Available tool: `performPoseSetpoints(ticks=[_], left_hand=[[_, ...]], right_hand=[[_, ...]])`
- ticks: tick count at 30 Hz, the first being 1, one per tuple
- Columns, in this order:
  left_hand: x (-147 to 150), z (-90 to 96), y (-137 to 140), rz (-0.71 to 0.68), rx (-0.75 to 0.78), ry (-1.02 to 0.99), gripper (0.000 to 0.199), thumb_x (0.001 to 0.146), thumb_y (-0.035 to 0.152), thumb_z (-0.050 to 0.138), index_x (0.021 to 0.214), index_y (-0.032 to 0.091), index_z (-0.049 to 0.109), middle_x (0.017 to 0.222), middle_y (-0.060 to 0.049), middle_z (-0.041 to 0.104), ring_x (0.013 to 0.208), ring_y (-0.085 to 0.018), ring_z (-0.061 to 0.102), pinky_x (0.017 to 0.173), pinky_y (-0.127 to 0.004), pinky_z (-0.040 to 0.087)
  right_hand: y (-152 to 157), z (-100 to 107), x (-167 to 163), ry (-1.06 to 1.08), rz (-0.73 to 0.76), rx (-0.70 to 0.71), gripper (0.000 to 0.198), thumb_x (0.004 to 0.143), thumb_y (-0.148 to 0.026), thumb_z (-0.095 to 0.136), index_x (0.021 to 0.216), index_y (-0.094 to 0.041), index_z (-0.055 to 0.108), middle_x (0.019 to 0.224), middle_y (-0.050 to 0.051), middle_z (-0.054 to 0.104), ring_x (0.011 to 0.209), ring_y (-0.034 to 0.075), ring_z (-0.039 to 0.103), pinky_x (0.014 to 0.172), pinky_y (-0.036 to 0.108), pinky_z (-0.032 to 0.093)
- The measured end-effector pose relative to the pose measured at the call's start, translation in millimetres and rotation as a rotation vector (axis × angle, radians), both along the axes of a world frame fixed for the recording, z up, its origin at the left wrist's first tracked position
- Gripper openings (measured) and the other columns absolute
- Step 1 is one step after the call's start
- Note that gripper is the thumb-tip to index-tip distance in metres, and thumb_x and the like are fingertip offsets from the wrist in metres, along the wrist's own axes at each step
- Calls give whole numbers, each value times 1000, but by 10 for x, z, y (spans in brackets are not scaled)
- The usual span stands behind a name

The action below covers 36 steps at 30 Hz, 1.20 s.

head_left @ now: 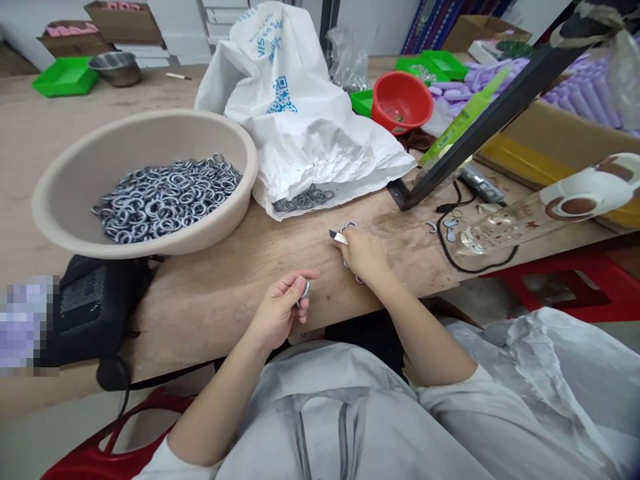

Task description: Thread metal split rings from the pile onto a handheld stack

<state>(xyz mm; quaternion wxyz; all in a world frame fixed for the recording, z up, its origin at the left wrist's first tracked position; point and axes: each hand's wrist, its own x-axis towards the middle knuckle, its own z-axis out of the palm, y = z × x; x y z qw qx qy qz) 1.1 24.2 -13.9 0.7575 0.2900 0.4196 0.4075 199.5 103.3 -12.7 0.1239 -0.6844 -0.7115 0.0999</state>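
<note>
Item one: a single grey ring [307, 287], in the left hand [283, 303], pinched between thumb and forefinger, remaining fingers half curled. Seen nearly edge-on; long axis roughly one to seven o'clock (twelve being straight away from the person's body).

Item two: a small white-and-dark tool [340, 238], gripped in the right hand [365, 253], fingers closed low over the wooden tabletop [210, 293]. Dark tip toward ten o'clock; long axis ten to four. Exact kind uncertain; resembles a short blade.

Relation of note: from the grey ring, the tool lies toward one o'clock, near but apart, a gap of tabletop showing between. The right hand as a whole sits at two o'clock from the ring.

Item three: several loose rings [359, 281], showing at the right hand's edges, at eleven o'clock and between six and seven. Whether held or merely under the palm, cannot be told.

Item four: a beige basin [75, 180], between ten and eleven o'clock from the left hand, the nearer of the two; contains a ring heap [170, 200].

Item five: a white sack [325, 147], near twelve o'clock from the left hand; further rings [305, 199] at its mouth, closer to the right fingertips.
</note>
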Motion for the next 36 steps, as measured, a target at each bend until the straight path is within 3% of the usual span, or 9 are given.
performPoseSetpoints(ticks=[3,7,11,14,18,20,26,31,36], left_hand=[[-11,32,70,100,1,7,40,77,52,73,94,16,66,65,1,55,52,-8,47,43,-18,37],[64,22,109,137,24,48,48,74,62,70,84,16,62,71,0,56,52,-8,43,39,-18,23],[122,-86,80,163,303,295,40,79,56,70,80,17,63,71,0,57,62,-10,45,55,-20,34],[128,-134,51,162,444,428,32,86,49,65,82,17,68,77,-2,62,72,-13,51,66,-22,38],[173,-77,18,180,376,284,41,85,54,64,71,17,61,65,2,52,59,-10,42,58,-22,35],[210,-21,1,168,273,154,45,80,59,67,70,17,57,59,4,44,52,-7,34,50,-20,30],[235,112,-37,109,26,-70,44,79,54,70,67,18,47,51,8,35,42,-4,24,40,-17,17],[231,129,-55,164,0,-119,44,77,48,73,66,18,44,51,8,34,41,-3,23,40,-16,20],[249,127,-49,158,6,-101,44,76,47,74,65,18,43,49,9,33,41,-3,22,40,-16,20]], right_hand=[[-135,56,-55,443,124,-79,20,92,-34,57,84,-18,65,83,6,66,75,19,57,66,30,39],[-351,152,-195,1148,277,-378,37,84,-54,63,77,-18,60,71,-1,59,68,14,53,67,27,42],[-464,163,-288,1358,217,-583,47,74,-63,71,74,-19,56,56,-8,38,47,7,29,46,22,26],[-511,120,-319,1352,158,-608,50,74,-67,69,76,-19,56,54,-10,29,45,6,18,42,23,16],[-591,93,-363,1153,134,-185,43,80,-61,68,84,-19,61,70,-2,56,62,11,47,60,25,39],[-617,91,-375,1022,174,-22,37,82,-55,70,88,-19,64,81,1,63,74,14,55,70,27,43],[-645,82,-355,848,270,110,41,95,-54,52,75,-19,58,65,-1,53,63,13,50,60,27,35],[-747,125,-353,570,434,226,43,100,-48,44,68,-19,49,66,-1,48,60,12,44,57,28,27],[-779,185,-350,512,463,258,43,101,-46,42,67,-20,44,63,-2,44,59,12,42,57,28,26]])
